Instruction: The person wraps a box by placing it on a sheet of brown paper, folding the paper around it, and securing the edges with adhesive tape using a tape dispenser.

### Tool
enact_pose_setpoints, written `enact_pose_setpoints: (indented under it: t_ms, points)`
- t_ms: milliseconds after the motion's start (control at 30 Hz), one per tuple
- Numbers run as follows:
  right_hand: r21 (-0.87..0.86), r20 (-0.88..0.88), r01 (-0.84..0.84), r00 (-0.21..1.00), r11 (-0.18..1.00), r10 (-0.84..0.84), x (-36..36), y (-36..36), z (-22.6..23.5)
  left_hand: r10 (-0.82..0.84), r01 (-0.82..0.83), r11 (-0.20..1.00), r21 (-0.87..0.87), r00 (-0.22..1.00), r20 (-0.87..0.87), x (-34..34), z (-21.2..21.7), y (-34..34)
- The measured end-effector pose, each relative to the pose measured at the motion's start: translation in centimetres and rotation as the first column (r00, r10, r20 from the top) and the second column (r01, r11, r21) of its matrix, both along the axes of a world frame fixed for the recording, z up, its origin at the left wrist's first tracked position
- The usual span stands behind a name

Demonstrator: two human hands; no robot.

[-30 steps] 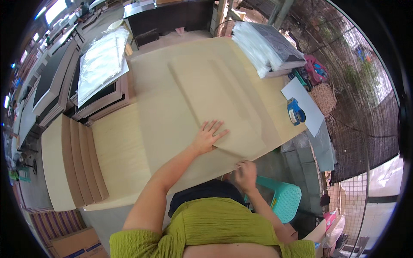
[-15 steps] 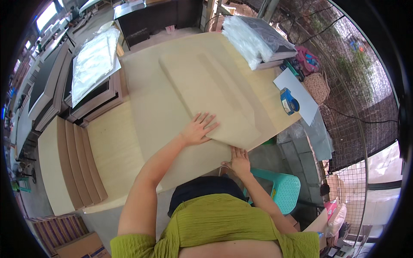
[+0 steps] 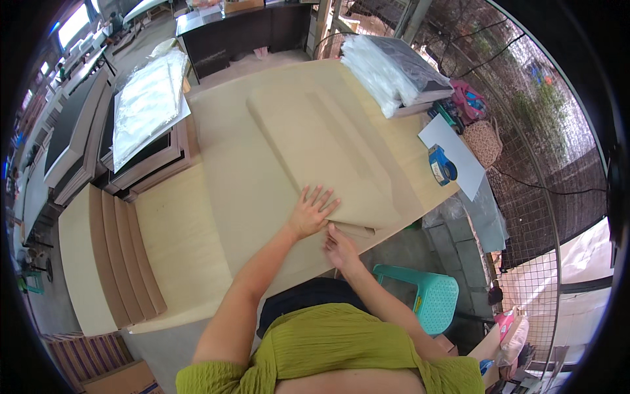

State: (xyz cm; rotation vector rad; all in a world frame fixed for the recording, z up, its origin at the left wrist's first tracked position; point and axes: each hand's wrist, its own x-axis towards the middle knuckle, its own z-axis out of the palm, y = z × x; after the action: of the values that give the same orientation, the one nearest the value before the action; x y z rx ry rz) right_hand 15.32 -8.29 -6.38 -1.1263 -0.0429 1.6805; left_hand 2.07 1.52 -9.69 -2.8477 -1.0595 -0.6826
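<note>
A large sheet of brown kraft paper (image 3: 230, 171) lies on the table, folded over a flat rectangular shape (image 3: 315, 138). What is inside the wrap is hidden. My left hand (image 3: 314, 213) presses flat on the wrap near its front left corner, fingers spread. Just beside it, at the front edge, my right hand (image 3: 340, 248) has its fingers curled in, with the fingertips at the paper's folded end. The front fold stands slightly gaping to the right of these fingertips.
A blue tape dispenser (image 3: 441, 165) rests by a white sheet (image 3: 459, 148) at the right. Plastic bags (image 3: 377, 72) lie at the back right, and more plastic (image 3: 149, 98) tops stacked panels at the left. Curved brown-edged boards (image 3: 111, 253) stand front left. A turquoise stool (image 3: 436, 295) is below right.
My right hand has moved left along the front edge, from the right corner to beside my left hand, and its fingers have curled. My left hand has shifted slightly right and nearer.
</note>
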Motion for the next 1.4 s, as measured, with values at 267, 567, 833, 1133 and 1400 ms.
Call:
enact_pose_setpoints:
  t_ms: [267, 567, 833, 1133, 1400]
  points:
    - [-0.103, 0.139, 0.242, 0.964, 0.965, -0.227, -2.6, 3.1, -0.1, 0.023, -0.023, 1.0, 0.008, 0.998, 0.052, -0.2, -0.9, 0.0]
    - [-0.097, 0.017, 0.311, 0.95, 0.945, -0.311, 1.4, 2.8, -1.5, 0.04, -0.04, 0.999, -0.031, 0.999, -0.022, -0.3, 0.5, -0.6]
    - [-0.088, 0.151, 0.678, 0.734, 0.73, -0.663, 25.6, -3.7, -2.7, 0.119, -0.119, 0.993, 0.01, 0.991, -0.059, 1.2, 1.5, -1.3]
    - [0.283, 0.695, -0.191, 0.716, 0.94, -0.063, 28.8, 8.5, 8.2, 0.168, -0.312, 0.831, -0.46, 0.93, -0.327, 3.1, 8.5, -1.5]
    - [-0.306, 0.831, -0.948, -0.313, 0.092, -0.459, 19.2, 22.5, 4.0, 0.734, -0.792, 0.572, -0.214, 0.61, -0.297, 10.9, 6.0, 1.5]
